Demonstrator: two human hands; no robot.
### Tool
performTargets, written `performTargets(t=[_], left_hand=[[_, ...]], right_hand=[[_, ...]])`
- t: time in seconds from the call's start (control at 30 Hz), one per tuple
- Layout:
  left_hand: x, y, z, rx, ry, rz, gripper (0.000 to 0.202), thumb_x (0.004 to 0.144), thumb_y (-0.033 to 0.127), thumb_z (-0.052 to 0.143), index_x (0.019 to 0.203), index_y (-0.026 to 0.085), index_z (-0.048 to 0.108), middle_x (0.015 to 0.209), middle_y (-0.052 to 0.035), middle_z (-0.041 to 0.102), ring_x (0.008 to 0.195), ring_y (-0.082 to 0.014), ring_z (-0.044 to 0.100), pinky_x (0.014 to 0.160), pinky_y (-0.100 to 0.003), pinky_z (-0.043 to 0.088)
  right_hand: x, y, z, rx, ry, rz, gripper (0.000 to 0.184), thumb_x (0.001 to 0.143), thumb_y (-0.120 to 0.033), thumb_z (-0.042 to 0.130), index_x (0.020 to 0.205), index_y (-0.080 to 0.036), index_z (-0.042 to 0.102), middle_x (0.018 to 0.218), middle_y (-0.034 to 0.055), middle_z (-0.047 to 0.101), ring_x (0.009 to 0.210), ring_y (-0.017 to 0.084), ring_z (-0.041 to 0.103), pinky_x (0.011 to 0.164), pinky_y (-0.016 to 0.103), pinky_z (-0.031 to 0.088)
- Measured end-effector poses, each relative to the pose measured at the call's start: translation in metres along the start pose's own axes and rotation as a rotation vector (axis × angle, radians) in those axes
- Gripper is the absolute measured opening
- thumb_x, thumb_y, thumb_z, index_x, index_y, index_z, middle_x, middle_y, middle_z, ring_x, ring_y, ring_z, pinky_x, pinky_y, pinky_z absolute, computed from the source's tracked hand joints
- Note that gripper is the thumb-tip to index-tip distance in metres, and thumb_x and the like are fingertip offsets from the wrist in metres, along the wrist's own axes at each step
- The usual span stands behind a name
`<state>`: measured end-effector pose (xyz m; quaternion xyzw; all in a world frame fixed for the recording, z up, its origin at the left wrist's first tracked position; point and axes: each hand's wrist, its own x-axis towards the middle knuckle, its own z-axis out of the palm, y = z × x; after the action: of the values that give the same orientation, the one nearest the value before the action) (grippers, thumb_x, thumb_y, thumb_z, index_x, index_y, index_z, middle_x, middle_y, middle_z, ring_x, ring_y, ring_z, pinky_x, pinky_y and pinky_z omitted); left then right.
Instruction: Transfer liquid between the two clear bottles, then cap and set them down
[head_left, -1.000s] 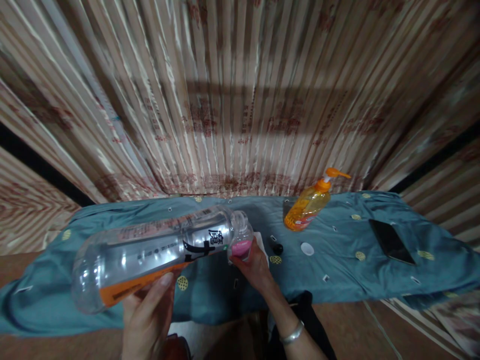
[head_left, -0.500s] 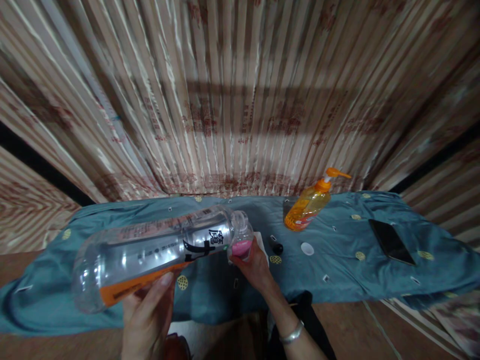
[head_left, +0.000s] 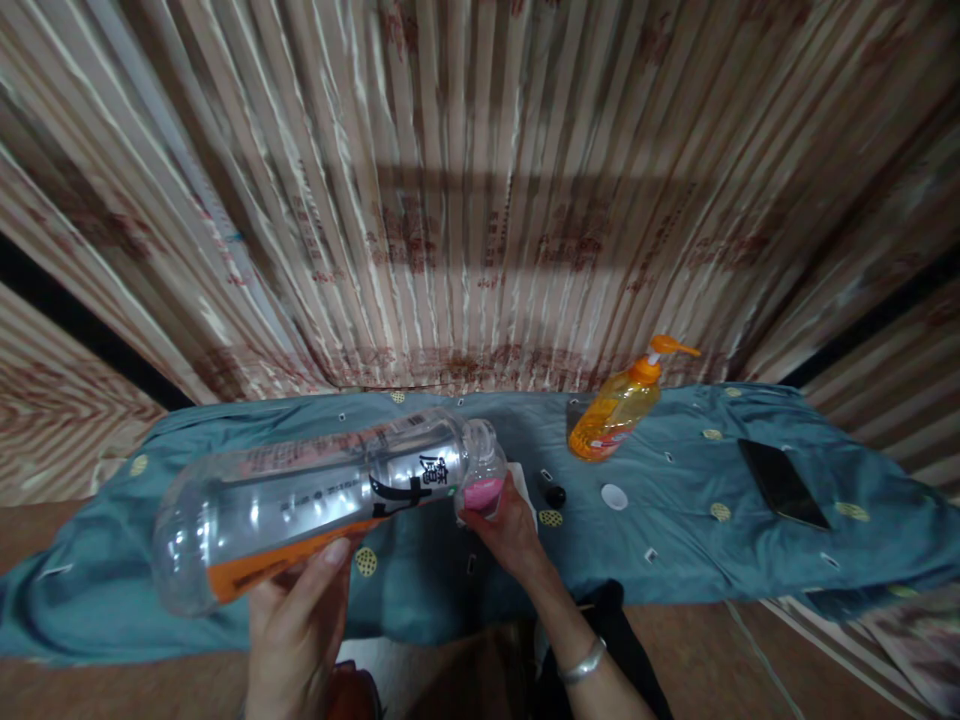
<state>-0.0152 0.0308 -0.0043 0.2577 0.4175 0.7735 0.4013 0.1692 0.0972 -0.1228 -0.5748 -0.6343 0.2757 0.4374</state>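
Left hand (head_left: pixel 296 620) gripping a clear cylindrical plastic bottle (head_left: pixel 315 495), tipped sideways, right hand (head_left: pixel 510 530) clasping a small pink-filled jar (head_left: pixel 484 478) at its mouth, above the cloth-draped table (head_left: pixel 675 540), near edge.

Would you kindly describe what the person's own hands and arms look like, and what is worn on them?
Both hands are bare, with no gloves and no rings that I can make out. The left hand shows only as far as the wrist, so any sleeve is out of view. The right hand leads to a forearm with no sleeve, and a smooth silver-coloured bangle circles its wrist.
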Motion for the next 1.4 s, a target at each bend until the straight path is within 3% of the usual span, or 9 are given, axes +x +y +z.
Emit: performTargets(t=[0.27, 0.63, 0.83, 1.4], left_hand=[[-0.0002, 0.0012, 0.0021, 0.03, -0.014, 0.017, 0.028, 0.057, 0.023, 0.083, 0.083, 0.024, 0.071, 0.083, -0.0007, 0.075, 0.084, -0.0236, 0.069, 0.084, -0.044, 0.055], [-0.0006, 0.0046, 0.0077, 0.027, -0.028, 0.034, 0.025, 0.049, 0.026, 0.086, 0.069, 0.024, 0.072, 0.065, 0.0012, 0.071, 0.066, -0.0214, 0.069, 0.07, -0.04, 0.058], [-0.0017, 0.0058, 0.0084, 0.042, -0.014, 0.027, 0.024, 0.046, 0.028, 0.088, 0.064, 0.023, 0.072, 0.062, 0.001, 0.071, 0.063, -0.0202, 0.067, 0.07, -0.04, 0.058], [0.002, 0.0033, 0.0067, -0.002, -0.036, 0.04, 0.026, 0.046, 0.026, 0.088, 0.065, 0.023, 0.072, 0.066, 0.002, 0.072, 0.065, -0.0176, 0.067, 0.065, -0.033, 0.06]], right_hand=[[0.0011, -0.0015, -0.0007, -0.023, 0.026, -0.037, 0.059, 0.066, -0.028, 0.075, 0.119, -0.02, 0.05, 0.097, 0.0046, 0.068, 0.09, 0.024, 0.067, 0.079, 0.036, 0.054], [0.0028, -0.0022, -0.0017, -0.03, 0.005, -0.027, 0.067, 0.066, -0.027, 0.076, 0.124, -0.018, 0.046, 0.105, 0.008, 0.068, 0.096, 0.026, 0.067, 0.083, 0.038, 0.054], [0.004, -0.0033, -0.0027, -0.024, -0.018, -0.01, 0.063, 0.066, -0.026, 0.076, 0.121, -0.018, 0.047, 0.107, 0.0085, 0.067, 0.101, 0.026, 0.065, 0.087, 0.039, 0.053], [0.0038, -0.0016, -0.0013, -0.018, 0.0, -0.011, 0.069, 0.066, -0.028, 0.076, 0.126, -0.019, 0.044, 0.108, 0.0091, 0.067, 0.104, 0.028, 0.064, 0.088, 0.041, 0.052]])
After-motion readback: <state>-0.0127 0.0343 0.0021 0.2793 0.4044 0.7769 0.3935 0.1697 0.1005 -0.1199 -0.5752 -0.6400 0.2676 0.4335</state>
